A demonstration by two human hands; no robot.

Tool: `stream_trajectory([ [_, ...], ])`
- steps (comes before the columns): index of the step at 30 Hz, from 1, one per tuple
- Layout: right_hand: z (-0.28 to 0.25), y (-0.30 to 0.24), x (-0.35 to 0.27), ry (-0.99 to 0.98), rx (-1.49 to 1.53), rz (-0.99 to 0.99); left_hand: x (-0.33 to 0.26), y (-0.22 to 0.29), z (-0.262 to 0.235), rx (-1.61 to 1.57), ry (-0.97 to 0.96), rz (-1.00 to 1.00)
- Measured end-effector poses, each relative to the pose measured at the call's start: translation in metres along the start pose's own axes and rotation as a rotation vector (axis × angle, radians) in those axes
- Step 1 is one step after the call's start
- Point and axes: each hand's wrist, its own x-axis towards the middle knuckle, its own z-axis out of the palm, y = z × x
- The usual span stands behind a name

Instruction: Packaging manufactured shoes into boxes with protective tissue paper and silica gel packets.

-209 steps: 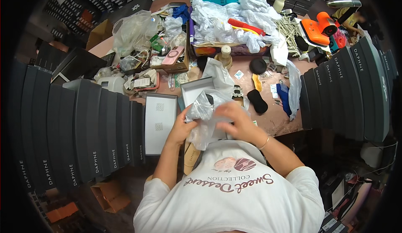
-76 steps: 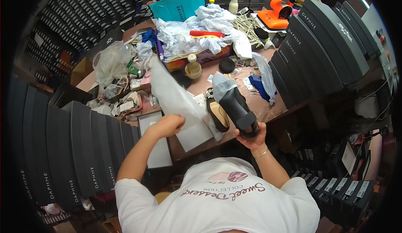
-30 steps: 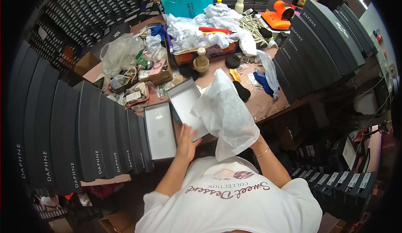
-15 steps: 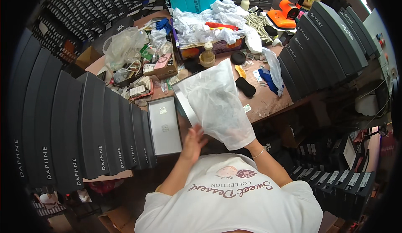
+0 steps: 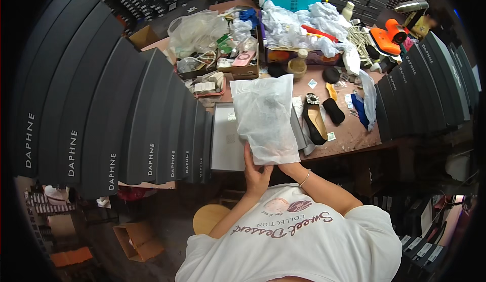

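Observation:
A white translucent bag (image 5: 267, 117) is held up in front of me, its open end towards my body. Through it a dark shape shows faintly. My left hand (image 5: 257, 174) is closed on the bag's lower left edge, thumb at the front. At its lower right corner, my right hand (image 5: 290, 169) goes in under the material, so its fingers are hidden. Behind the bag lies an open grey box (image 5: 223, 139), partly covered by it. A black flat shoe (image 5: 316, 120) with a glittering buckle rests on the table to the right.
Tall stacks of dark shoe boxes (image 5: 121, 115) stand on the left, and more boxes (image 5: 425, 89) on the right. Crumpled white paper (image 5: 288, 26) fills a bin at the back. Nearby are a glue jar (image 5: 297, 66), a black pad (image 5: 333, 111) and an orange device (image 5: 387, 38).
My left hand has come up and taken hold of the bag's lower edge. The bag now hangs straighter. The view has shifted, and the black shoe now shows on the table.

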Motion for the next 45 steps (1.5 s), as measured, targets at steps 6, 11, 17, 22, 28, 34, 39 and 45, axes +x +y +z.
stream_trajectory([
  [6,0.02,-0.022,0.013,-0.245,0.636,0.596,-0.016,0.018,-0.031,0.449,-0.015,0.261],
  [11,0.052,-0.034,0.052,-0.21,-0.045,-0.228,-0.015,-0.019,-0.07,0.515,0.043,-0.012],
  [17,0.068,-0.012,0.054,-0.853,0.504,-0.079,0.018,-0.1,-0.113,-0.044,0.409,-0.437],
  [22,-0.076,0.102,0.016,-0.186,0.369,0.232,-0.004,-0.067,-0.065,0.311,0.238,-0.157],
  [28,-0.241,0.327,-0.025,0.469,-0.465,0.851,0.046,-0.024,0.083,0.268,0.013,-0.196],
  [34,-0.233,0.393,-0.037,0.535,-0.032,0.851,0.093,-0.039,0.223,0.323,-0.404,-0.094],
  [39,-0.218,0.197,-0.005,0.065,-0.17,0.2,0.119,-0.063,0.261,0.249,-0.528,-0.307],
  [45,-0.201,0.139,0.004,-0.056,-0.023,0.044,0.148,-0.079,0.224,-0.448,-0.269,-0.666],
])
